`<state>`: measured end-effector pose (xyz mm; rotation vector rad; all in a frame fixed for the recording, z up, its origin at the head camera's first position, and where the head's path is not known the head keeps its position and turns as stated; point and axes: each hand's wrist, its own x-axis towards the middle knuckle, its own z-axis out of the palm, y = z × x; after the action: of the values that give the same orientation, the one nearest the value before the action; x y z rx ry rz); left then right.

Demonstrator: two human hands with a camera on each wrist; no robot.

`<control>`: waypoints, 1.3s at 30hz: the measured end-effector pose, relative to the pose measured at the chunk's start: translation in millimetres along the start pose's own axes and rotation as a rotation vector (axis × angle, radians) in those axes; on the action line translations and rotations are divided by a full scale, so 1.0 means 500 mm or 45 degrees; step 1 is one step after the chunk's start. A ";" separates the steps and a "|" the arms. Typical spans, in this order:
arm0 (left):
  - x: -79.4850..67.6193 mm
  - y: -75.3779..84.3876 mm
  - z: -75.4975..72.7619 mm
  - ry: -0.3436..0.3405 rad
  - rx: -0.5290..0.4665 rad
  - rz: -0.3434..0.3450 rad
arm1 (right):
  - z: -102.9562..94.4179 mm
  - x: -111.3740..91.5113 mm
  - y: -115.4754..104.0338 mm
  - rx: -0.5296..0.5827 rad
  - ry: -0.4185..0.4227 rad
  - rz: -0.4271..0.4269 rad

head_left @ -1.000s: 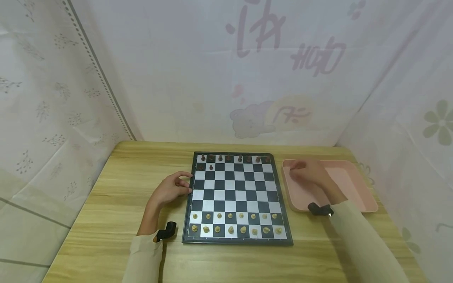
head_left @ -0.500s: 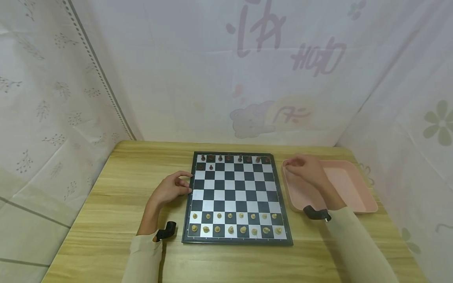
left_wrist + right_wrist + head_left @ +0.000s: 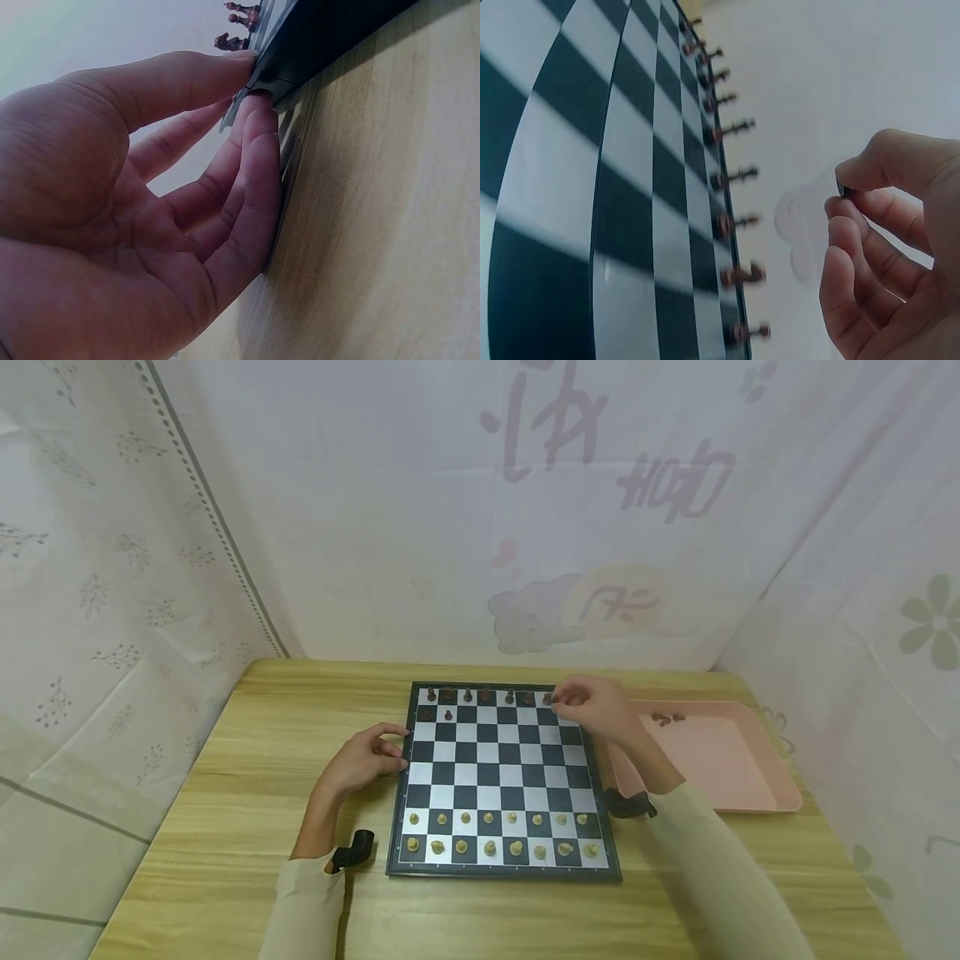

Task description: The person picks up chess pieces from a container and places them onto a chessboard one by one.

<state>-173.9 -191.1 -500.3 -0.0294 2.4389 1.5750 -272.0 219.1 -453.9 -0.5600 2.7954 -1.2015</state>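
A black-and-white chessboard (image 3: 487,752) lies on the table, with my left hand (image 3: 360,760) at its left edge. In the left wrist view, the thumb touches the top of that edge while the curled fingers (image 3: 259,150) meet its side. My right hand (image 3: 596,706) is over the board's far right corner. Between its thumb and index finger it pinches a small chess piece (image 3: 843,189), mostly hidden, with a dark round base showing. Dark red chess pieces (image 3: 485,695) line the far row. Two more, including a pawn (image 3: 448,716), stand at the left of the second row.
Cream chess pieces (image 3: 490,847) fill the two nearest rows. Right of the board, a pink tray (image 3: 727,768) holds several dark red pieces (image 3: 662,718). White printed cloth (image 3: 390,568) hangs behind and beside the wooden table (image 3: 247,793).
My right hand has moved left from the pink tray to the far right corner of the board, carrying the small piece. Pieces in the tray are now uncovered. The left hand stays put.
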 end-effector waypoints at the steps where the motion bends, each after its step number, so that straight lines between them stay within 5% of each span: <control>1: 0.000 0.000 0.000 0.002 0.002 -0.002 | 0.008 0.006 -0.009 0.000 -0.012 -0.006; 19: 0.005 -0.003 -0.003 0.006 0.014 -0.010 | 0.151 0.101 -0.089 -0.104 -0.174 -0.170; 39: 0.008 -0.005 -0.003 0.009 0.018 -0.019 | 0.213 0.128 -0.112 -0.352 -0.195 -0.220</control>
<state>-177.7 -193.4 -502.8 -0.0505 2.4493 1.5536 -295.0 87.7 -482.4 -0.8877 2.8432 -0.7567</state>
